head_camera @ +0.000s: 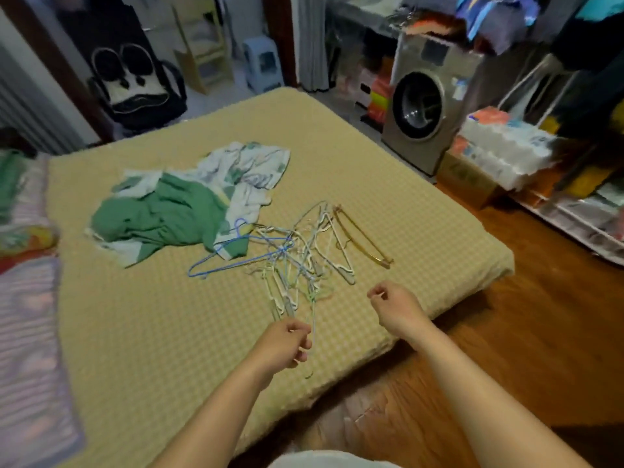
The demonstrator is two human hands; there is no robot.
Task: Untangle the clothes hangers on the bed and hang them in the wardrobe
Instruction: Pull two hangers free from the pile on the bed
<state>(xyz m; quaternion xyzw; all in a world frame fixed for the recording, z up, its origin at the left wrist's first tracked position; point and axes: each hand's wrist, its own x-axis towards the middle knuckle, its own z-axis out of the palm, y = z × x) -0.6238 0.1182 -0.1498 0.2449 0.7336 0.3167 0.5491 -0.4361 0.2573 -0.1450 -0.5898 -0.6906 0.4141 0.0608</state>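
A tangled heap of thin wire hangers (pixel 304 258), white, pale green and blue, lies on the yellow bed (pixel 152 315) near its right edge. A blue hanger (pixel 219 261) sticks out to the left, and a gold hanger (pixel 363 236) lies apart on the right. My left hand (pixel 287 342) is closed around the near end of a thin pale hanger from the heap. My right hand (pixel 393 305) hovers just right of the heap with its fingers curled in and nothing visible in them. The wardrobe (pixel 594 96) with hanging clothes stands at the far right.
Green and white printed clothes (pixel 189 204) lie crumpled on the bed behind the hangers. A washing machine (pixel 425 119) and stacked packages (pixel 506 153) stand beyond the bed's right side. Wooden floor (pixel 506 349) runs along the near right. Striped bedding (pixel 27 332) lies at the left.
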